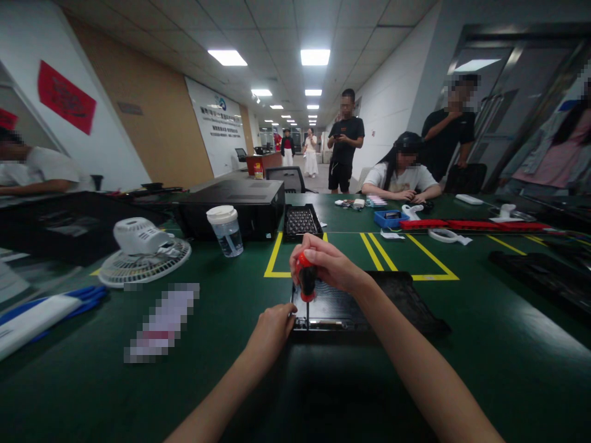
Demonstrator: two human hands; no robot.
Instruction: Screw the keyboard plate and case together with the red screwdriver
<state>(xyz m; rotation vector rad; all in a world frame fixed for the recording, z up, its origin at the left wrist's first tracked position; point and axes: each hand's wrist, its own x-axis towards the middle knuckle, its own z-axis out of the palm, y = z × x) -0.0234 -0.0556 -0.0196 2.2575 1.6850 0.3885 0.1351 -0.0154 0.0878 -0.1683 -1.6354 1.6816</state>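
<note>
My right hand [330,264] is wrapped round the red and black handle of a screwdriver [307,284]. The screwdriver stands nearly upright, its thin shaft reaching down to the near left part of a flat black casing [392,292]. A shiny strip with small metal parts runs along the casing's near edge; any screw under the tip is too small to make out. At the casing's left edge, my left hand [273,327] grips with curled fingers, close beside the screwdriver's shaft. The casing lies on the green table [221,387].
Left of the hands are a white fan [143,255], a lidded cup [226,231] and a blurred flat item [162,323]. Behind stand a large black box [235,200] and a black tray of small parts [302,221]. A blue bin [390,218] sits back right, near a seated person [401,175].
</note>
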